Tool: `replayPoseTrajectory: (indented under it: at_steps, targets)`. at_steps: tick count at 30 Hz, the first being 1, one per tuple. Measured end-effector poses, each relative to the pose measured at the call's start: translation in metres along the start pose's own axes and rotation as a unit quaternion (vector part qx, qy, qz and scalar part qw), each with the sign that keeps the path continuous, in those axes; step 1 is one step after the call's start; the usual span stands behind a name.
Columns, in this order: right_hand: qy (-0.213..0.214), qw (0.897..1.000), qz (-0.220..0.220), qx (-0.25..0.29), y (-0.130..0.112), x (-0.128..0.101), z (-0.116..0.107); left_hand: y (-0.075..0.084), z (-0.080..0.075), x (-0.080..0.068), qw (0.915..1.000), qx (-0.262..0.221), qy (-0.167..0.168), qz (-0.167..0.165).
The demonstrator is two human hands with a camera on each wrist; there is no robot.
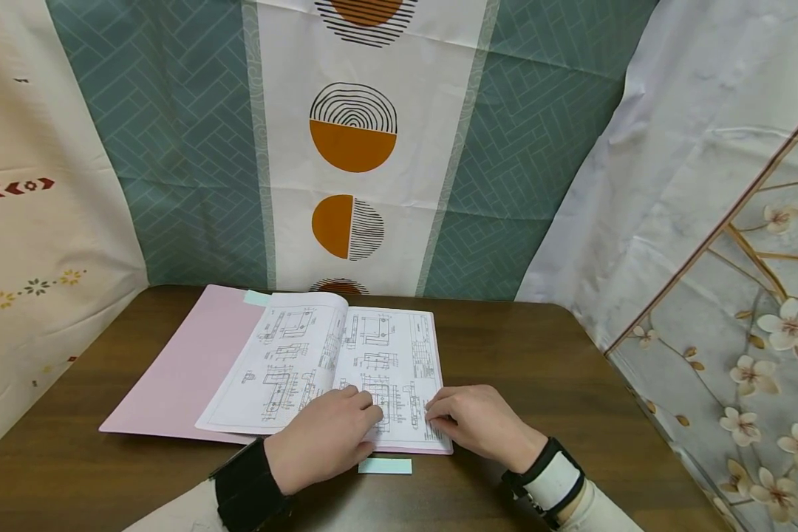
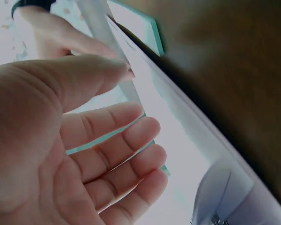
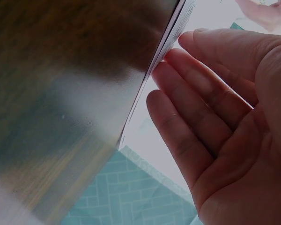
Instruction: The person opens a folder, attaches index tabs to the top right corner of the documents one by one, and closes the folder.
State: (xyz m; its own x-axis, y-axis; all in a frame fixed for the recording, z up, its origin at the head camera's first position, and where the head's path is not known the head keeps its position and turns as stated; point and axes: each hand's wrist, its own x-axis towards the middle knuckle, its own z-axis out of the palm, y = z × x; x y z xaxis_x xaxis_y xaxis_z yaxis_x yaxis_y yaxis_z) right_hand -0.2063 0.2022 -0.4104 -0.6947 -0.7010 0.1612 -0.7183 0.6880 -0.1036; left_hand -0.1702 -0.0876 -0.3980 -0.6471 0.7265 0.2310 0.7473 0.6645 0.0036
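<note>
A pink folder [image 1: 173, 369] lies spread on the table, with printed sheets of technical drawings inside. The left drawing page [image 1: 273, 377] is turned over and bulges near the spine; the right drawing page [image 1: 402, 347] lies flat. My left hand [image 1: 332, 436] is over the lower part of the right page, its fingers loosely bent and its palm bare in the left wrist view. At the right page's outer edge is my right hand [image 1: 482, 425], fingertips touching the sheets. The right wrist view shows its fingers [image 3: 182, 119] fairly straight, with the thumb close to the index tip.
A pale green strip [image 1: 386, 465] shows just below the folder's near edge, and a similar tab [image 1: 257, 298] sits at its top. Brown wooden table [image 1: 512, 347] extends around the folder. Patterned cloths [image 1: 199, 148] hang behind and at both sides.
</note>
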Motion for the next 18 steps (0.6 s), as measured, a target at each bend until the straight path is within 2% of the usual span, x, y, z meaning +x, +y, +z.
replayPoseTrajectory:
  at_steps: [5,11,18]
  targets:
    - [0.001,1.000,0.000,-0.002,-0.001,0.000,0.000,0.008,-0.003,-0.006,0.9996,-0.019,-0.016,0.016]
    - [0.003,1.000,-0.002,-0.001,-0.001,-0.001,0.000,0.012,-0.003,-0.007,0.9978,-0.035,-0.052,0.023]
    - [0.008,1.000,-0.006,-0.004,-0.001,-0.001,0.001,0.013,0.001,-0.009,0.9980,-0.008,-0.057,0.024]
